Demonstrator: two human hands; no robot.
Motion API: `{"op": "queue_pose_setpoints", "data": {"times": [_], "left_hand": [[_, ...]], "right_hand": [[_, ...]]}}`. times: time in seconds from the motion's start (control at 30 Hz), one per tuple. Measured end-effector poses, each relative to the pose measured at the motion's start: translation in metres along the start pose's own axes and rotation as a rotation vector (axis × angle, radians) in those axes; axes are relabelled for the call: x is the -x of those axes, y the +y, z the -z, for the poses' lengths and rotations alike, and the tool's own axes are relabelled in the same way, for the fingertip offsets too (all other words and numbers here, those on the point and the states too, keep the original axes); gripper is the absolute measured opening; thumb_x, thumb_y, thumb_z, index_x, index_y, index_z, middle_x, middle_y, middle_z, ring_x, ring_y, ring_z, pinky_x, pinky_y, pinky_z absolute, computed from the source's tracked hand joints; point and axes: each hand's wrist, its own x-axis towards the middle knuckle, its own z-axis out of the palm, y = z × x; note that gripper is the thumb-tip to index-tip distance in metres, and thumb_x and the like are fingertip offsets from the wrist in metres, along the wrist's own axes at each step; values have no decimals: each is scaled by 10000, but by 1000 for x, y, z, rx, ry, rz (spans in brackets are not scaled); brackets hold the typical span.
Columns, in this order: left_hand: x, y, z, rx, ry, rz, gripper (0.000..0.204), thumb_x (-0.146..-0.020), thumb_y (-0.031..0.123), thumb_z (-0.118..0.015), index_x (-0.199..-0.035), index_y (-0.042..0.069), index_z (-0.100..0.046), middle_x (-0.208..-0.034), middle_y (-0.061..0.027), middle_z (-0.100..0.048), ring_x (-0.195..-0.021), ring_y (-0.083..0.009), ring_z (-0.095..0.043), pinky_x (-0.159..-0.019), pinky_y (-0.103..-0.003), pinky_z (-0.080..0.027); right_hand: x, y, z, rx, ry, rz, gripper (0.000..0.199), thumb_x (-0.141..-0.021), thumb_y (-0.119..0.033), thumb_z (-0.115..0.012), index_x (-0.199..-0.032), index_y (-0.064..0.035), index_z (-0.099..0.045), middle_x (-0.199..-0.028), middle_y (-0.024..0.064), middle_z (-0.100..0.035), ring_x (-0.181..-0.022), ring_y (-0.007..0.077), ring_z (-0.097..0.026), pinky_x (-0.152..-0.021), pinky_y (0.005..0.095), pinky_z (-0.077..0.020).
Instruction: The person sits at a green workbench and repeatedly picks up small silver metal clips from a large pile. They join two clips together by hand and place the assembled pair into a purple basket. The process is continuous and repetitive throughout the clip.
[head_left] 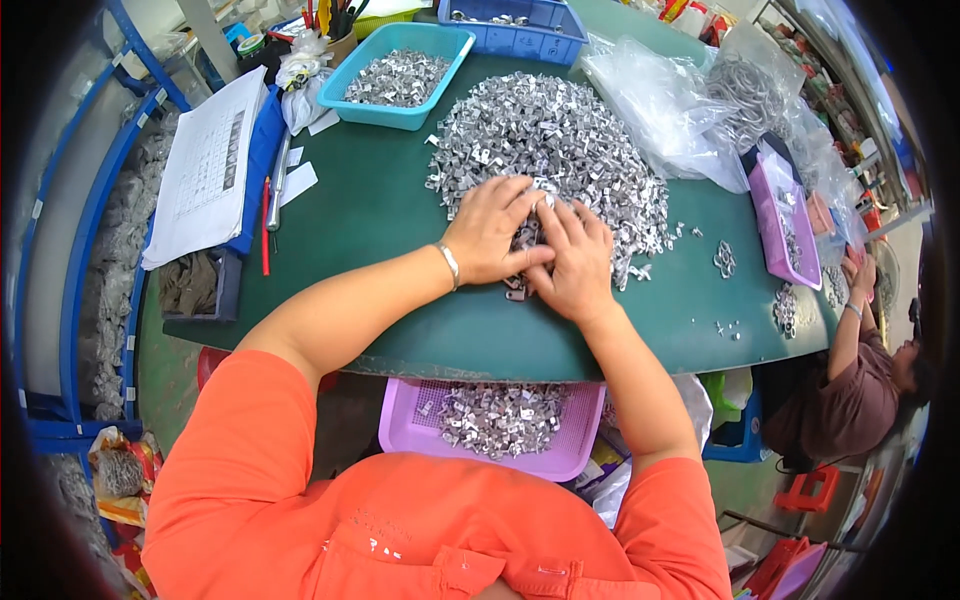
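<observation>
A large heap of small grey metal parts (560, 130) lies on the green table (350, 210). At its near edge my left hand (490, 235) rests on the parts, fingers stretched forward and slightly bent. Beside it my right hand (575, 262) lies on the heap with its fingers spread. The two hands touch at the thumbs and partly overlap at the fingertips. Some parts show between them; what lies under the palms is hidden. Below the table edge, in front of my body, a purple basket (395, 430) holds more of these parts.
At the back stand a turquoise tray (330, 98) of parts and a blue bin (570, 45). Papers (205, 170) and a red pen (266, 225) lie left. Plastic bags (650, 100) and a pink basket (770, 225) are right. Another person (850, 390) sits at far right.
</observation>
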Motion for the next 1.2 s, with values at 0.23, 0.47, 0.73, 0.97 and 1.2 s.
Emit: {"op": "queue_pose_setpoints", "data": {"times": [0.23, 0.47, 0.73, 0.97, 1.2], "left_hand": [[62, 46, 26, -131, -269, -5, 862, -798, 617, -658, -1456, 118, -411, -1514, -183, -336, -1368, -433, -327, -1120, -588, -241], [94, 73, 52, -20, 35, 207, 443, -829, 246, -726, -1225, 79, -622, -1366, -151, -520, -1237, -356, -491, -1044, -469, -344], [104, 112, 39, 87, 40, 247, 211, -804, 109, -735, -1005, 73, -685, -944, -74, -611, -891, -273, -594, -792, -388, -448], [94, 102, 21, 48, 39, 182, 160, -817, 109, -723, -973, 79, -706, -887, -43, -647, -810, -258, -618, -747, -370, -456], [112, 117, 38, 783, 91, 593, 62, -921, 5, -648, -981, -12, -655, -945, -80, -692, -811, -126, -670, -732, -262, -556]], "right_hand": [[61, -30, 28, -114, -197, -8, 591, -806, -343, -713, -1347, -161, -563, -1389, 108, -522, -1285, 401, -428, -1071, 538, -317], [115, -30, 49, -167, 29, -385, 389, -893, -76, -619, -1270, 13, -577, -1367, 203, -545, -1235, 385, -525, -1039, 443, -404], [132, -59, 57, -331, 162, -619, 210, -890, -20, -623, -1097, -7, -656, -1139, 140, -619, -1034, 298, -593, -926, 386, -462], [118, -69, 45, -264, 121, -443, 184, -780, -18, -727, -958, -34, -684, -917, 92, -611, -872, 302, -582, -793, 392, -471], [127, -64, 44, -231, 150, -372, 176, -780, -13, -730, -949, -24, -683, -967, 109, -651, -911, 303, -602, -828, 397, -479]]}}
